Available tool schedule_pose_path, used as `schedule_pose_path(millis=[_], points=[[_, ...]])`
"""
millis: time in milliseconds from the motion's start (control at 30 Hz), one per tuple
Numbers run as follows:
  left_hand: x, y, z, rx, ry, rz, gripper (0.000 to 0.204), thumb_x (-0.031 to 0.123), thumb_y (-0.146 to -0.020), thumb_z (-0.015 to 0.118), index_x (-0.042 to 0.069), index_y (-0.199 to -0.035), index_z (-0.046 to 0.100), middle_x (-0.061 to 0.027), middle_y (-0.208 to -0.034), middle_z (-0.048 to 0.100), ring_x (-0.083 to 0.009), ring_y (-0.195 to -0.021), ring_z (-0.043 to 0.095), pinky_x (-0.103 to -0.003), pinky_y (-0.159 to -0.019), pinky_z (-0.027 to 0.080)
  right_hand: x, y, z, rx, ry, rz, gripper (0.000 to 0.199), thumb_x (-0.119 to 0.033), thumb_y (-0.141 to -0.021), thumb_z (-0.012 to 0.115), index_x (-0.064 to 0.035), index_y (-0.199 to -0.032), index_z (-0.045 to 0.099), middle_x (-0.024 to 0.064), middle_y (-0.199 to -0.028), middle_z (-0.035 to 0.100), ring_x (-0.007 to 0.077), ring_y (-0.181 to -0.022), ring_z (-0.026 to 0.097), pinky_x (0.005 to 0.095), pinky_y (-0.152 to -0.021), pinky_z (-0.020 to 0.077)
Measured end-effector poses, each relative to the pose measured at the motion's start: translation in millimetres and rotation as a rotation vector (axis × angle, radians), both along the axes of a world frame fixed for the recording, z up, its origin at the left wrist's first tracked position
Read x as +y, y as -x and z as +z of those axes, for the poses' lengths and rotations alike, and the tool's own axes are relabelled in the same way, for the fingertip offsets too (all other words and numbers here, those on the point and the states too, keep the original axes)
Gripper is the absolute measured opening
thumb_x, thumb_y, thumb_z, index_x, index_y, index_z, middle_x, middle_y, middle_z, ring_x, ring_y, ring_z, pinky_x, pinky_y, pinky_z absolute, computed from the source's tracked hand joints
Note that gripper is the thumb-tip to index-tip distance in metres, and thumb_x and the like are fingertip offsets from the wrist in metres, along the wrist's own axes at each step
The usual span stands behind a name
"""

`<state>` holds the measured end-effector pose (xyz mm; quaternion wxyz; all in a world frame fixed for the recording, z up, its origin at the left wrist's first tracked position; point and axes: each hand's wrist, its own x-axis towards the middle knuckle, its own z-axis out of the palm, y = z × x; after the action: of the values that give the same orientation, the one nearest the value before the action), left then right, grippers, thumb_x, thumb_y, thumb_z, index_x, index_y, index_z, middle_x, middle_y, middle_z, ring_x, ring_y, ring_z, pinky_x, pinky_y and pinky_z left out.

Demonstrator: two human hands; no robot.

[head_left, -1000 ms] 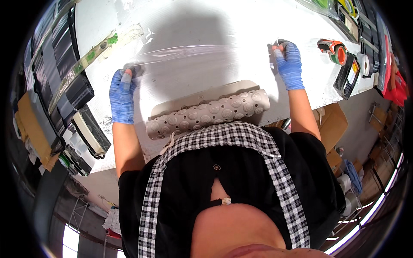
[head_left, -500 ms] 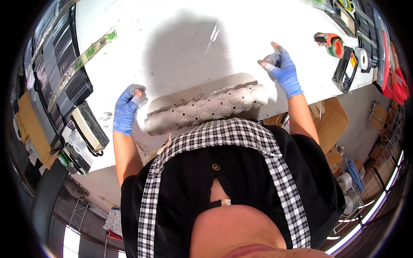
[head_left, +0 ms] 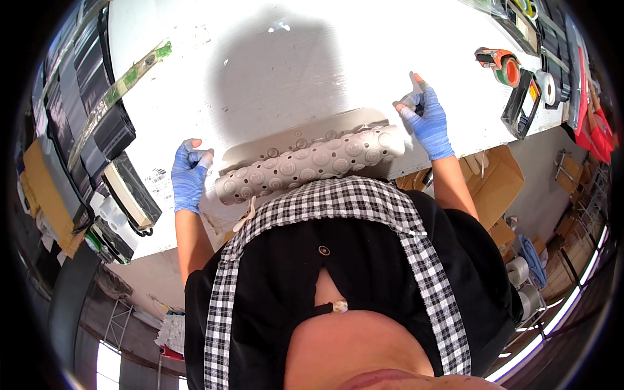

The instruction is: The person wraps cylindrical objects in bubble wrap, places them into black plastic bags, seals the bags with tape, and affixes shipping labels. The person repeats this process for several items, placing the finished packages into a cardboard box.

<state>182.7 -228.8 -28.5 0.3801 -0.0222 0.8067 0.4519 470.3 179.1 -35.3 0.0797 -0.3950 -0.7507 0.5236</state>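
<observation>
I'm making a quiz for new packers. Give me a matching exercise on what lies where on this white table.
Things:
1. rolled bumpy grey mat
2. tape dispenser
3. green-marked strip
4. left hand

Places:
A. far right of the table
B. at the mat's left end
C. near edge, between the gloved hands
D. left side, lying aslant

Pairs: 1-C, 2-A, 3-D, 4-B

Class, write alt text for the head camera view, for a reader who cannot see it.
A person in blue gloves stands at a white table, left hand and right hand at either end of a rolled grey mat covered in round suction cups. A tape dispenser lies at the right, and stacked dark packages line the left edge.
</observation>
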Motion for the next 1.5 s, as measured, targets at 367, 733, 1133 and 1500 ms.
schedule_pose_path(millis=[367,733,1133,1500], points=[[-14.1,-14.0,-8.0,0.168,0.015,-0.070,0.047,-0.011,-0.083,0.067,0.005,-0.124,0.050,0.0030,-0.072,0.051,-0.0052,-0.065,0.049,-0.020,-0.064,0.046,-6.3,-7.2,-16.5,-0.022,-0.240,0.006,0.074,-0.006,-0.082,0.077,-0.0079,-0.146,0.041,-0.0001,-0.078,0.060,0.0080,-0.068,0.056,0.0241,-0.068,0.0517],[-22.3,-38.5,-4.5,0.296,0.069,-0.053,0.052,-0.009,-0.083,0.068,0.004,-0.129,0.048,0.0009,-0.080,0.056,-0.0062,-0.074,0.053,-0.021,-0.072,0.046,-11.5,-6.4,-25.0,0.088,-0.300,-0.021,0.076,-0.006,-0.081,0.078,-0.0072,-0.147,0.041,-0.0039,-0.071,0.051,0.0067,-0.063,0.046,0.0202,-0.064,0.0447],[-32.7,-43.5,3.1,0.269,0.088,-0.053,0.057,-0.006,-0.082,0.072,0.005,-0.132,0.046,0.0012,-0.078,0.056,-0.0071,-0.070,0.051,-0.023,-0.070,0.047,-16.3,-17.1,-38.2,0.108,-0.220,-0.098,0.072,-0.012,-0.081,0.081,-0.0079,-0.143,0.046,-0.0050,-0.072,0.054,0.0052,-0.063,0.047,0.0207,-0.063,0.0451],[-33.4,-40.7,31.3,0.366,0.157,-0.008,0.055,0.002,-0.082,0.073,0.002,-0.131,0.048,-0.0003,-0.084,0.049,-0.0092,-0.074,0.048,-0.024,-0.068,0.046,-48.8,-30.7,42.5,0.003,-1.060,0.169,0.037,-0.007,-0.085,0.067,0.0018,-0.120,0.058,0.0181,-0.109,0.057,0.0258,-0.103,0.054,0.0393,-0.085,0.0480]])
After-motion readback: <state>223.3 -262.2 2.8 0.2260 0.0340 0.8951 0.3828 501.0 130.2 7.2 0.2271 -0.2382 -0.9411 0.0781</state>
